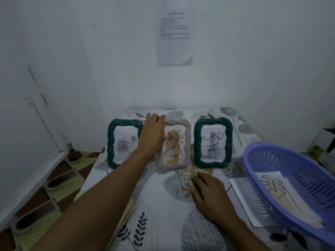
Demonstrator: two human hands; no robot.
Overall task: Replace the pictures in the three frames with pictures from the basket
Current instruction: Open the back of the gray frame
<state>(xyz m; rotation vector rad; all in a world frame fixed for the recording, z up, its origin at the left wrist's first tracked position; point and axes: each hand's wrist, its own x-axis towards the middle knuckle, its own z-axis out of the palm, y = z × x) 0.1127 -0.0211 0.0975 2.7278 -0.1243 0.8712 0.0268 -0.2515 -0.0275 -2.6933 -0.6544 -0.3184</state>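
Here's the left hand [153, 131], stretched out across the tabletop [163, 223] to the white frame [188, 142] in the middle of the row. Its fingers curl over that frame's top left corner and grip it there, and the wrist covers the frame's left edge. The frame stands upright and shows a line drawing of a spiky flower on a tan ground.

To its left, just beside the arm, stands the left green frame [110, 142] with a pale rose picture inside. On the other side stands the right green frame [228, 142], whose picture has blue pen marks scrawled over it. All three face the camera, close to the wall.

The right hand [210, 194] holds nothing. It lies palm down on the patterned cloth in front of the frames, with its fingers loose and spread.

Off to the right sits the purple basket [308, 171], tilted towards the viewer. A leaf drawing [277, 191] lies inside it on the slatted bottom. A white sheet [243, 192] pokes out from beneath the basket's near left side, flat on the cloth.
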